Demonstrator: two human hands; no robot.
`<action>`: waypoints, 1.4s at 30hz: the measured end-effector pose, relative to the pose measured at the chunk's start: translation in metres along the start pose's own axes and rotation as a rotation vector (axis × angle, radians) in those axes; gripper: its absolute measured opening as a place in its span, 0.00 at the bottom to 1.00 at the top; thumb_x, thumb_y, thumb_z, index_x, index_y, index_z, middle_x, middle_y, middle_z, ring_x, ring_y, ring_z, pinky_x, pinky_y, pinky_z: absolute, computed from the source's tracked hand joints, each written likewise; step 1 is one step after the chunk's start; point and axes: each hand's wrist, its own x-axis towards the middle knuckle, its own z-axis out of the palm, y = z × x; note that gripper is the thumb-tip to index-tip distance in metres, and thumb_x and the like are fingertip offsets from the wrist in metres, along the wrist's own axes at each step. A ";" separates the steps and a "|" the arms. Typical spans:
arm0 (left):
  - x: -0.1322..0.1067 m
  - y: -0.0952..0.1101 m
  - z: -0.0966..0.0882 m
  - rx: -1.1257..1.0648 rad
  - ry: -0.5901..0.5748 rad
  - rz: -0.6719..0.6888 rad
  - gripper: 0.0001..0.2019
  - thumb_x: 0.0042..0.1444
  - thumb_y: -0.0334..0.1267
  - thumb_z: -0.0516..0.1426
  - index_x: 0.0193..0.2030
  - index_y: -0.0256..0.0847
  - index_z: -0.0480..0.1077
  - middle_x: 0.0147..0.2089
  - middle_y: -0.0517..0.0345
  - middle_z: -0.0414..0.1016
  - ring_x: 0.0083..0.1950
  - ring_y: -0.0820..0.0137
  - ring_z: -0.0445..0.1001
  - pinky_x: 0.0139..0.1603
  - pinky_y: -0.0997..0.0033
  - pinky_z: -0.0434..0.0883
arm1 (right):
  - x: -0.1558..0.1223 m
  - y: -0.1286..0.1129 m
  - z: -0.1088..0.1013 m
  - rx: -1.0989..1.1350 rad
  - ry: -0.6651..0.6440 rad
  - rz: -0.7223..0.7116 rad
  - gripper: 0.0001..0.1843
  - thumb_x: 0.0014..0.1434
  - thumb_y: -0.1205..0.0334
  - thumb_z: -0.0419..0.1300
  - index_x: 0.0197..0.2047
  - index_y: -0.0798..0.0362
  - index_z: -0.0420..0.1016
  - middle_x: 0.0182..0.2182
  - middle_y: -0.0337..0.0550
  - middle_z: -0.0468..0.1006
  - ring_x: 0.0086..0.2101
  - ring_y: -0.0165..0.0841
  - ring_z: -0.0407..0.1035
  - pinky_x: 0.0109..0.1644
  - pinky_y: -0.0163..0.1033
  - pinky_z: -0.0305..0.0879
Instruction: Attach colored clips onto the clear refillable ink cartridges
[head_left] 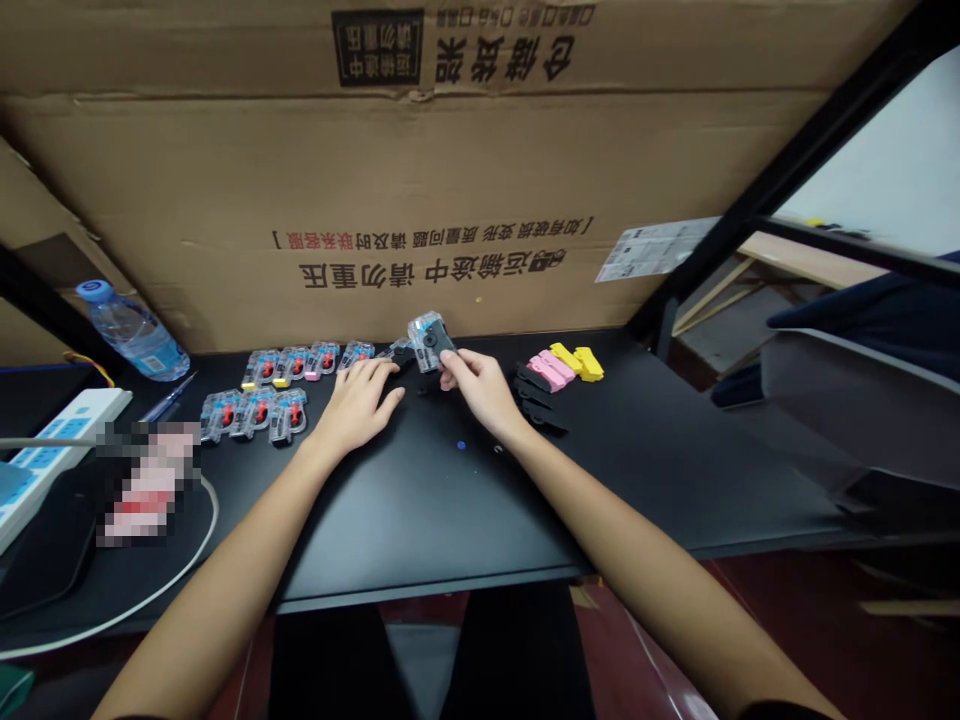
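Observation:
Pinched in my right hand (480, 385) is a clear plastic device (426, 335) with blue and dark grey parts, held up near the cardboard. My left hand (364, 400) lies low over the table, thumb apart from its fingers and nothing visibly gripped. Just beyond its fingertips are a similar clear device (357, 354) and a small black piece (403, 354). Several more clear devices (255, 410), with blue and red parts inside, stand in two rows to the left. Right of my right hand lie black pieces (536, 385), pink pieces (550, 369) and yellow pieces (589, 364).
A tall cardboard sheet (450, 160) closes off the back of the black table (427, 520). At left are a water bottle (139, 330), a screwdriver-like tool (166, 398), a white power strip (60, 450) and a white cable (202, 545). A tiny blue disc (461, 445) lies mid-table.

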 end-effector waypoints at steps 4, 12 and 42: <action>-0.003 -0.008 0.008 0.184 -0.090 -0.031 0.25 0.76 0.48 0.50 0.75 0.45 0.65 0.82 0.45 0.61 0.83 0.48 0.54 0.78 0.35 0.56 | 0.012 0.009 -0.012 -0.055 0.141 -0.020 0.25 0.65 0.37 0.62 0.31 0.51 0.78 0.30 0.43 0.81 0.35 0.40 0.76 0.43 0.42 0.70; -0.003 -0.004 0.012 0.178 -0.120 0.015 0.28 0.76 0.51 0.51 0.77 0.45 0.66 0.75 0.40 0.66 0.78 0.46 0.60 0.75 0.35 0.60 | 0.026 0.031 -0.018 -0.057 0.268 -0.032 0.22 0.58 0.43 0.66 0.46 0.53 0.80 0.35 0.46 0.84 0.36 0.40 0.77 0.44 0.43 0.72; -0.006 0.000 0.021 0.100 -0.175 0.040 0.33 0.76 0.53 0.50 0.80 0.38 0.59 0.82 0.33 0.55 0.82 0.47 0.55 0.78 0.36 0.59 | 0.035 0.054 -0.014 -0.530 0.182 -0.145 0.12 0.63 0.50 0.66 0.44 0.49 0.78 0.34 0.44 0.84 0.33 0.40 0.77 0.42 0.43 0.72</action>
